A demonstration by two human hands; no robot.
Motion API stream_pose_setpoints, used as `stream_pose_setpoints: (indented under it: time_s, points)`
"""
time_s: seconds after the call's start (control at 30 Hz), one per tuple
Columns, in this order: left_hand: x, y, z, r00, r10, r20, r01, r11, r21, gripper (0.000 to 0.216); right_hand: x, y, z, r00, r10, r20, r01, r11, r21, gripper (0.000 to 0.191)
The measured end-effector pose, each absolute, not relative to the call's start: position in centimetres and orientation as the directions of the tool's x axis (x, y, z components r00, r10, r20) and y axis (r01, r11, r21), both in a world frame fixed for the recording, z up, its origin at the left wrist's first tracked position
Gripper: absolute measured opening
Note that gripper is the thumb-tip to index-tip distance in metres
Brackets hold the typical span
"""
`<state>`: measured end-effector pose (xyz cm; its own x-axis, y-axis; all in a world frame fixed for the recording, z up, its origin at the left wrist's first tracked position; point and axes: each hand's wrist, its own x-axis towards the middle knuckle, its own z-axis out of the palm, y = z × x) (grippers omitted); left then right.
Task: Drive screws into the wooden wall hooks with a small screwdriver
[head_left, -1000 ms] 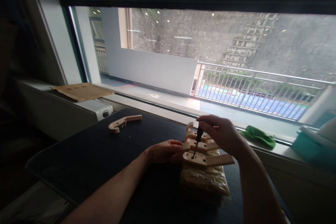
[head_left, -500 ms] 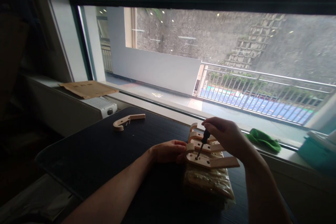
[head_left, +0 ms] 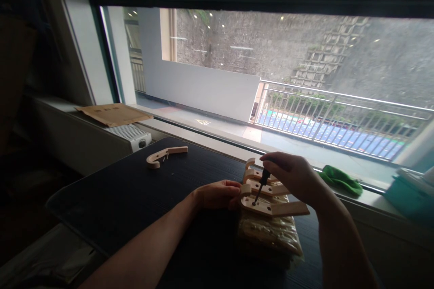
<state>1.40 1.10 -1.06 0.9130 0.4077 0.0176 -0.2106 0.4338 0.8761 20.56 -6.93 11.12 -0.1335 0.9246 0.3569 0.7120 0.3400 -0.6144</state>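
My right hand (head_left: 288, 169) is closed round the black handle of a screwdriver (head_left: 263, 180). The screwdriver stands tilted, its tip at a dark hole in the nearest wooden hook (head_left: 280, 210). My left hand (head_left: 220, 195) is closed at the curled end of that hook, its fingertips against the hook or the bundle's edge; which one is partly hidden. More wooden hooks (head_left: 261, 188) lie in a row behind it, all on a plastic-wrapped bundle (head_left: 267, 235). Another wooden hook (head_left: 159, 156) lies apart on the table, with small screws or pegs (head_left: 166, 157) beside it.
The dark table (head_left: 135, 207) stands against the window sill. A brown paper envelope (head_left: 115, 114) lies on a ledge at the left, over a white vented unit (head_left: 130, 135). On the sill at the right are a green cloth (head_left: 341, 180) and a teal box (head_left: 408, 196).
Hardly anything differs. My right hand has shifted very slightly on the screwdriver, whose tip stays at the same hole. My left hand keeps its place.
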Motion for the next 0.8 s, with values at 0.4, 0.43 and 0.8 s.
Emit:
stream_pose_setpoints:
  time_s: [0.4, 0.43, 0.8]
  points:
    - [1.33, 1.27, -1.30, 0.915, 0.404, 0.014, -0.205, 0.434, 0.877, 0.032, 20.59, -6.82, 11.04, -0.125, 0.921, 0.369, 0.717, 0.340, -0.608, 0.032]
    - [1.32, 1.27, -1.28, 0.915, 0.404, 0.012, -0.203, 0.433, 0.878, 0.032, 20.54, -6.95, 11.13, -0.133, 0.923, 0.362, 0.709, 0.343, -0.616, 0.031]
    - [1.33, 1.23, -1.27, 0.911, 0.412, 0.011, -0.205, 0.431, 0.879, 0.034, 20.96, -6.62, 10.90, -0.100, 0.929, 0.357, 0.734, 0.311, -0.604, 0.036]
